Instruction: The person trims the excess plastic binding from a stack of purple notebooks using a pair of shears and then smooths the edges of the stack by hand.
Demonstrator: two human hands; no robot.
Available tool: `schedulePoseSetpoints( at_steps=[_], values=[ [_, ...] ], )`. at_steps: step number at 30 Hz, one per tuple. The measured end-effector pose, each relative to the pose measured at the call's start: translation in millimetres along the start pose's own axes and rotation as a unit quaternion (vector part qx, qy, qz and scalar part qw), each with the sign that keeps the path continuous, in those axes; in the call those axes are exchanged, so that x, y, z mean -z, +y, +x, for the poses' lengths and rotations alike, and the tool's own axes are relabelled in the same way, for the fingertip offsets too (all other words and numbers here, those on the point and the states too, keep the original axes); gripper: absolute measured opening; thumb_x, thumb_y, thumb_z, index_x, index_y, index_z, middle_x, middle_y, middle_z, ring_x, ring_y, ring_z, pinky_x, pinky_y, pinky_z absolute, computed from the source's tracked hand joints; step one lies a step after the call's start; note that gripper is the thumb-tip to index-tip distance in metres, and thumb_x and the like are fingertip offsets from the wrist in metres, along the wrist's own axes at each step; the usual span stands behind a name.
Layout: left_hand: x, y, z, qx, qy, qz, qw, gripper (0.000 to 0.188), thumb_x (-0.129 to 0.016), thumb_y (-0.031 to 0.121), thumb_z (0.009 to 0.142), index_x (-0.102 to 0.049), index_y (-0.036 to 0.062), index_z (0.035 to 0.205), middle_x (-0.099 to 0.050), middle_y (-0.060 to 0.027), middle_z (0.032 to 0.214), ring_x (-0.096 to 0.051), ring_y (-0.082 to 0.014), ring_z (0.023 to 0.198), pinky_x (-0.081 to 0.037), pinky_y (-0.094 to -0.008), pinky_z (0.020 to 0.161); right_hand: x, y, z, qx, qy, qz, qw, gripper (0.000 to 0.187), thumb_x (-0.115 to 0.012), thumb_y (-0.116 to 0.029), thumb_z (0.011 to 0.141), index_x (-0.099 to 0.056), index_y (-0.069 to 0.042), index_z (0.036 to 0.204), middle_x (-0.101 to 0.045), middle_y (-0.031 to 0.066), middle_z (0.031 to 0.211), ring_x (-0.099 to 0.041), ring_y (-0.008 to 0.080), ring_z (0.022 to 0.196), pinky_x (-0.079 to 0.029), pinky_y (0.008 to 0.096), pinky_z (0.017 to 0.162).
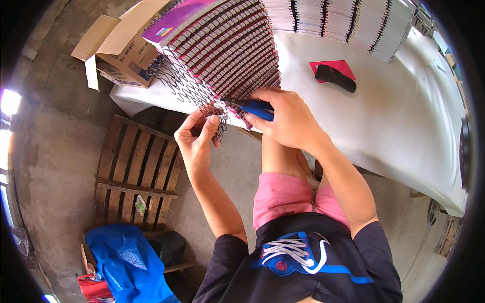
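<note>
A long stack of spiral-bound books (227, 48) lies at the table's near left edge, spines up with dark coils threaded through them. Loose dark coil ends (184, 91) stick out past the stack's left side. My right hand (290, 118) is closed around blue-handled pliers (260, 109), whose dark jaws point left at the books' near corner. Just left of the jaws, my left hand (199, 134) pinches a coil end between thumb and fingers. The exact contact between jaws and wire is too small to make out.
A white-covered table (394, 121) carries more bound books (333, 20) at the back. A black object (336, 79) rests on a red card (348, 68). To the left are an open cardboard box (129, 50), a wooden pallet (136, 171) and a blue plastic sheet (124, 260).
</note>
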State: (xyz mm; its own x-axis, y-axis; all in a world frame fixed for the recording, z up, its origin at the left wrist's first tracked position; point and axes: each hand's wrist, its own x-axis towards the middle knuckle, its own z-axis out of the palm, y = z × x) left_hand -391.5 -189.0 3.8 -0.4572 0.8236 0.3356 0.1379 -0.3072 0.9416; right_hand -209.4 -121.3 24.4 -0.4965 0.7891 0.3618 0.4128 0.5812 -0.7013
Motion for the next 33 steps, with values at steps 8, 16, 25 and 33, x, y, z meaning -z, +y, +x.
schedulePoseSetpoints(
  at_steps=[8, 16, 25, 33],
  values=[
    [-10.2, 0.3, -6.4, 0.006, 0.048, -0.018, 0.999, 0.025, -0.068, 0.012, 0.080, -0.064, -0.0023, 0.100, -0.063, -0.0031, 0.076, -0.044, -0.0027, 0.047, -0.033, -0.0179, 0.037, -6.5, -11.0, -4.0, 0.117, 0.154, -0.226, 0.955, 0.030, -0.071, -0.025, 0.065, -0.059, -0.014, 0.090, -0.060, 0.0059, 0.079, -0.061, 0.0250, 0.072, -0.049, 0.0375, 0.064],
    [-11.8, 5.7, -4.2, 0.017, 0.040, -0.049, 0.998, 0.024, -0.069, 0.012, 0.079, -0.065, -0.0044, 0.096, -0.061, -0.0024, 0.070, -0.048, -0.0037, 0.052, -0.037, -0.0177, 0.040, -8.3, 6.9, -0.3, 0.078, 0.093, -0.181, 0.976, 0.026, -0.067, -0.014, 0.070, -0.059, -0.011, 0.095, -0.060, 0.0078, 0.082, -0.060, 0.0281, 0.074, -0.048, 0.0396, 0.064],
    [57.3, -26.2, 7.7, 0.105, 0.116, -0.042, 0.987, 0.024, -0.066, 0.010, 0.081, -0.064, -0.0023, 0.101, -0.062, -0.0022, 0.074, -0.049, -0.0040, 0.053, -0.039, -0.0184, 0.042, 34.1, 107.4, -74.3, -0.017, 0.025, -0.167, 0.985, 0.032, -0.069, -0.019, 0.071, -0.058, -0.008, 0.099, -0.059, 0.0118, 0.092, -0.054, 0.0331, 0.090, -0.038, 0.0405, 0.083],
    [5.0, -48.8, 197.7, -0.174, 0.119, 0.221, 0.952, 0.023, -0.065, 0.015, 0.076, -0.067, 0.0042, 0.096, -0.067, -0.0116, 0.078, -0.064, -0.0218, 0.067, -0.049, -0.0323, 0.062, 42.4, 112.7, -92.0, -0.043, 0.029, -0.239, 0.969, 0.037, -0.069, -0.019, 0.070, -0.056, -0.008, 0.102, -0.057, 0.0114, 0.095, -0.051, 0.0307, 0.094, -0.035, 0.0408, 0.085]
  ],
)
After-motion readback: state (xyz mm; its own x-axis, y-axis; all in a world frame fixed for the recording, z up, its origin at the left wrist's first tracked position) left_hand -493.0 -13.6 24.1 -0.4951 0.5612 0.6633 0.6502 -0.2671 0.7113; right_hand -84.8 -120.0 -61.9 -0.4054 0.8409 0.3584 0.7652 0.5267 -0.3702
